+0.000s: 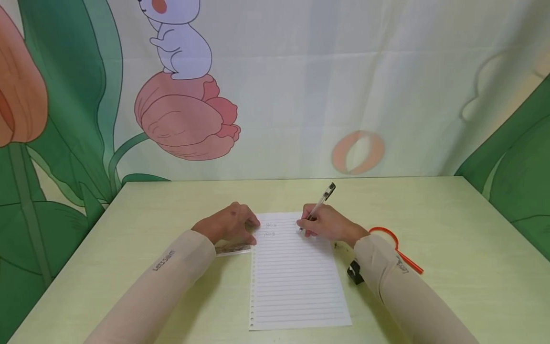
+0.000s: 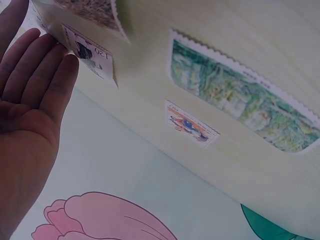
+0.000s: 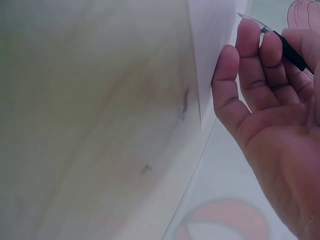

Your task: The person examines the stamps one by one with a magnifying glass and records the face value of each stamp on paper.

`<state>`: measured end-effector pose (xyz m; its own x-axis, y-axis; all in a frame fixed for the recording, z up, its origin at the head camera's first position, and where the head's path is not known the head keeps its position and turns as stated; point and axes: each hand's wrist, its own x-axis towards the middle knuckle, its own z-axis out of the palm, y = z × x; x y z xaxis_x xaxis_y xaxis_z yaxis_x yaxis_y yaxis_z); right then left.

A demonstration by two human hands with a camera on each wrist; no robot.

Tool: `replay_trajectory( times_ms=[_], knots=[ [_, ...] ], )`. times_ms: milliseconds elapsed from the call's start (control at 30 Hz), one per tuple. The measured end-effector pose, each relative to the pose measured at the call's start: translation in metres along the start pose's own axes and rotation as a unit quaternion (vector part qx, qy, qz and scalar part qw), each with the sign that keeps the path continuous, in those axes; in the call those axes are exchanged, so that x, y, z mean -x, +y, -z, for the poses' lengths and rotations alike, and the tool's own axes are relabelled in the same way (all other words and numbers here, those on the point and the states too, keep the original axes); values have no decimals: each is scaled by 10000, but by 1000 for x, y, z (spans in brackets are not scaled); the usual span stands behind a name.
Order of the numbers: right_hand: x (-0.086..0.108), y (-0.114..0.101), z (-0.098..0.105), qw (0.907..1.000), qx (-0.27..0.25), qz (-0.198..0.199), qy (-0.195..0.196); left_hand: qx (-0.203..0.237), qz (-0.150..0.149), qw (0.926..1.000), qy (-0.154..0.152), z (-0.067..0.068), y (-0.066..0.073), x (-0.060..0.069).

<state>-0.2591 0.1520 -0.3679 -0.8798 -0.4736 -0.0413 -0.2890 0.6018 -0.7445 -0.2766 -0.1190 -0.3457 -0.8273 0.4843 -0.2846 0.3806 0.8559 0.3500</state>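
A sheet of lined paper point(image 1: 296, 282) with punched holes down its left side lies on the table, with short handwritten figures near its top. My right hand point(image 1: 325, 223) pinches a clear pen point(image 1: 320, 204) with a black grip, its tip at the upper right of the sheet. My left hand point(image 1: 229, 223) rests by the sheet's upper left edge, fingers relaxed. Beside it, in the left wrist view, lie a large green landscape stamp point(image 2: 240, 97), a small colourful stamp point(image 2: 189, 125), a stamp marked 1.20 point(image 2: 92, 56) and a brown stamp point(image 2: 95, 12).
A red ring with a straight handle point(image 1: 410, 262), like a magnifying glass, lies by the right sleeve, which partly hides it. Next to that sleeve is a small black object point(image 1: 354, 272) of unclear kind. A printed curtain point(image 1: 292, 95) hangs behind the table's far edge.
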Motion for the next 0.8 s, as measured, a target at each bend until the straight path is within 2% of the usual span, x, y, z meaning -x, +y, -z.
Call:
replay_trajectory(
  times_ms=[200,433,800],
  knots=[
    [1,-2,1,9999,110,29,7,30,39,10000,-19,-1,0,-1],
    [3,-2,2,9996,-166,-191,87,-8,5,10000,10,-1,-2,0],
    [2,-1,1,9999,-18,-130,103,33,10,10000,24,-2,-1,0]
  ],
)
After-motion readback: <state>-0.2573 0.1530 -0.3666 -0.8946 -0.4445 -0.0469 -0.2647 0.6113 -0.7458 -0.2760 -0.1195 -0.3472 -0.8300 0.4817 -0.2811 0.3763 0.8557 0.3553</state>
